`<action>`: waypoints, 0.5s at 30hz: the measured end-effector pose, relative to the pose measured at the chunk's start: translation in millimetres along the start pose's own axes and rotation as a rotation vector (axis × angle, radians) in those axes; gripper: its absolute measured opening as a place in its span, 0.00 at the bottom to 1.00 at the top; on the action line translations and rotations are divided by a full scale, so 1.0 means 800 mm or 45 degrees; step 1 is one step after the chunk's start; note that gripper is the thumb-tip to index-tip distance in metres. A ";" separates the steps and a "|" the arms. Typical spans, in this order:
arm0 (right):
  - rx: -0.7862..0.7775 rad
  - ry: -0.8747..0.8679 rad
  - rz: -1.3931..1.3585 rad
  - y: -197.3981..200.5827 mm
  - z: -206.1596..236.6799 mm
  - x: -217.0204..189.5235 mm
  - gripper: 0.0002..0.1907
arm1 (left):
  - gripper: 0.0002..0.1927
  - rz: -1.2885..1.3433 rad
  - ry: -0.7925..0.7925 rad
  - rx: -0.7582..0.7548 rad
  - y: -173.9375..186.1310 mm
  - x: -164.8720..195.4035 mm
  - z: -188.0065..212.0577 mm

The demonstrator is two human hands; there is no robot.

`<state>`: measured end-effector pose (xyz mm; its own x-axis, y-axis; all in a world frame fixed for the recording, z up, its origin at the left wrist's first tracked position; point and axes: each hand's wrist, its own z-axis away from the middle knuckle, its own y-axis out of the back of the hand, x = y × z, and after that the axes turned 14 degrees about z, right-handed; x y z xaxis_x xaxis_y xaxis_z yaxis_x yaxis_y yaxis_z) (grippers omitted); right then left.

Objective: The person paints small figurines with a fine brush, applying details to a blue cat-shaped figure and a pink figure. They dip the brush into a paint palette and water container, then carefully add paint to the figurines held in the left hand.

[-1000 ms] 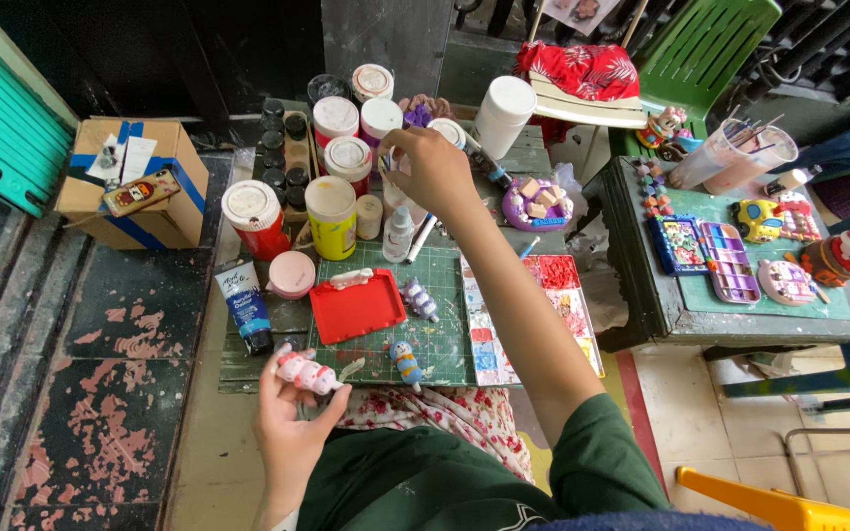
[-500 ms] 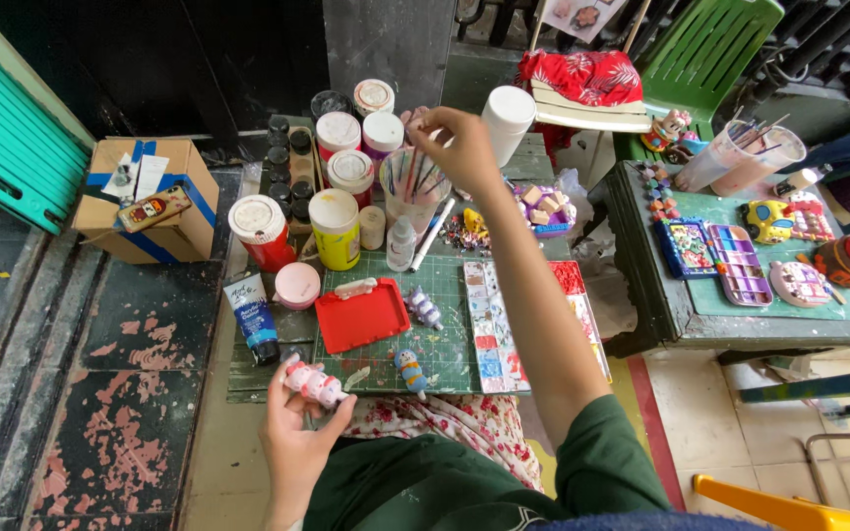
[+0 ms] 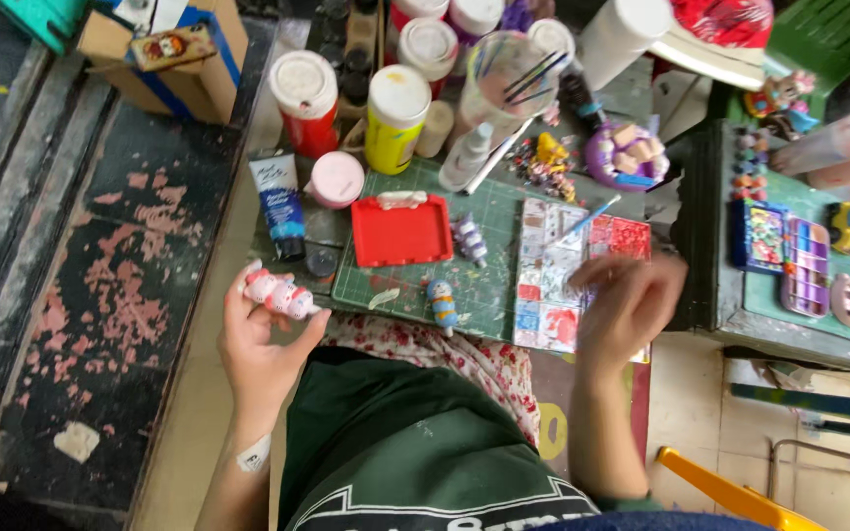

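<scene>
While the left hand (image 3: 266, 339) grips a small pink-and-white figurine (image 3: 277, 292) near the table's left edge, the right hand (image 3: 630, 305) pinches a thin paintbrush (image 3: 587, 218) over the paint-smeared palette sheet (image 3: 553, 270). Farther off, a clear cup (image 3: 509, 84) holds brushes; the red tray (image 3: 401, 230) sits closed.

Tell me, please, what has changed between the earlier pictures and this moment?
The right hand drew back from the cup of brushes at the far side of the mat and now holds a thin brush over the tile palette. The left hand still holds the small pink and white figure. The red tray and the paint jars kept their places.
</scene>
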<state>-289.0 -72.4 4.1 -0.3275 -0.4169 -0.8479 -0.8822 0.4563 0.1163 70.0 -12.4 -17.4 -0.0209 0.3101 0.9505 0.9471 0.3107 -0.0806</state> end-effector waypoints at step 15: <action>-0.938 0.009 0.499 -0.040 0.171 -0.021 0.09 | 0.45 -0.008 0.062 -0.110 -0.026 0.021 0.008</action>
<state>-209.4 27.5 -56.3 -0.6568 -0.3410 -0.6726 -0.6986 -0.0608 0.7130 48.3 -7.9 -1.3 -0.0136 0.2636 0.9645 0.9711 0.2334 -0.0501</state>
